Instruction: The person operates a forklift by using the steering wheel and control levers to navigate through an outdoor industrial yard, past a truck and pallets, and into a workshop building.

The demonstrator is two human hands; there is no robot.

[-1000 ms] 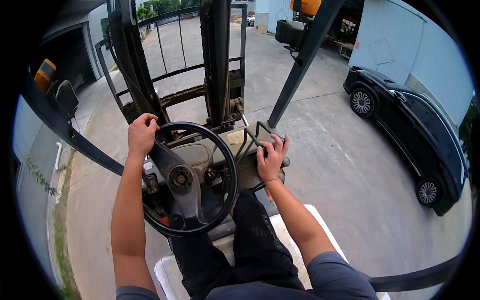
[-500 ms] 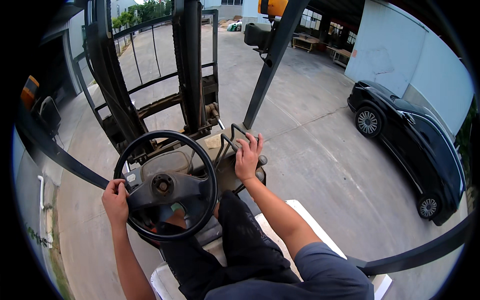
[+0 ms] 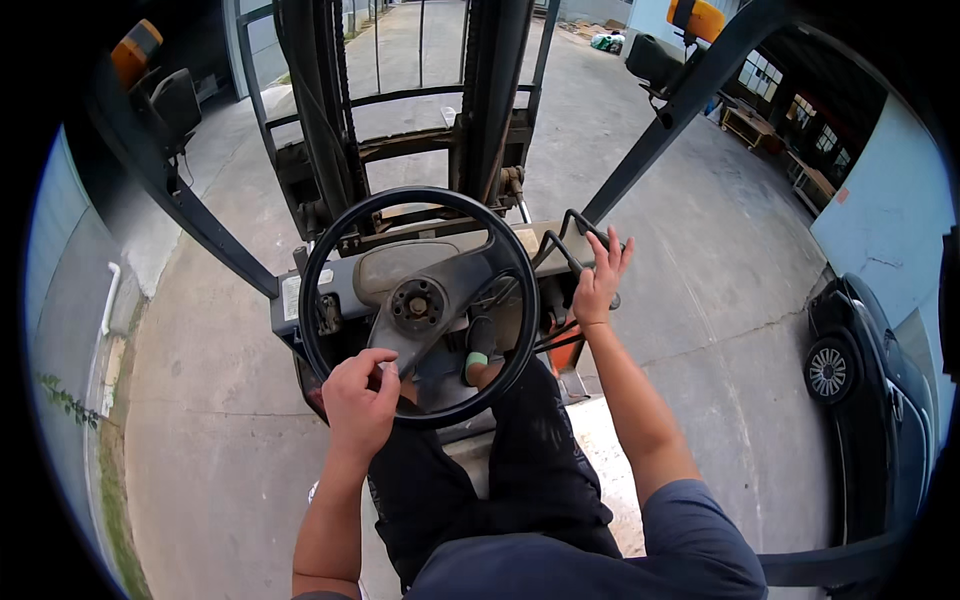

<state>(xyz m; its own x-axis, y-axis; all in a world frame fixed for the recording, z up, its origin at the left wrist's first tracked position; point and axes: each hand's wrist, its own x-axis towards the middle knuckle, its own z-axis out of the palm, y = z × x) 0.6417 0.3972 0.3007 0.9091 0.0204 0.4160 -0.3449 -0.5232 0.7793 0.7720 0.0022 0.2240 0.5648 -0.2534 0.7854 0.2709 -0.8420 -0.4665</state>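
The black steering wheel [image 3: 417, 305] of a forklift stands in front of me, one spoke slanting down to the lower left. My left hand [image 3: 362, 400] is closed at its lower left rim, fingers curled with the thumb close to them. To the right of the wheel, my right hand [image 3: 600, 285] rests against the bent black control levers [image 3: 560, 245]. Its fingers are stretched up and spread apart, not wrapped round a lever. Part of the levers is hidden behind that hand. Under the wheel, a dark shoe [image 3: 482, 338] shows on the floor plate.
Ahead rises the forklift's dark mast [image 3: 500, 100]. Dark frame posts [image 3: 650, 150] flank the cab, with mirrors and orange lamps [image 3: 697, 18]. A black car [image 3: 870, 400] stands at right beside a pale blue wall [image 3: 880, 190]. Wooden tables [image 3: 748, 125] stand farther back. A white pipe [image 3: 110, 298] runs along the left wall.
The steering wheel has turned counterclockwise, my left hand moving from its left rim to the lower left. My right hand remains at the levers. The view has swung left, shifting the car rightward.
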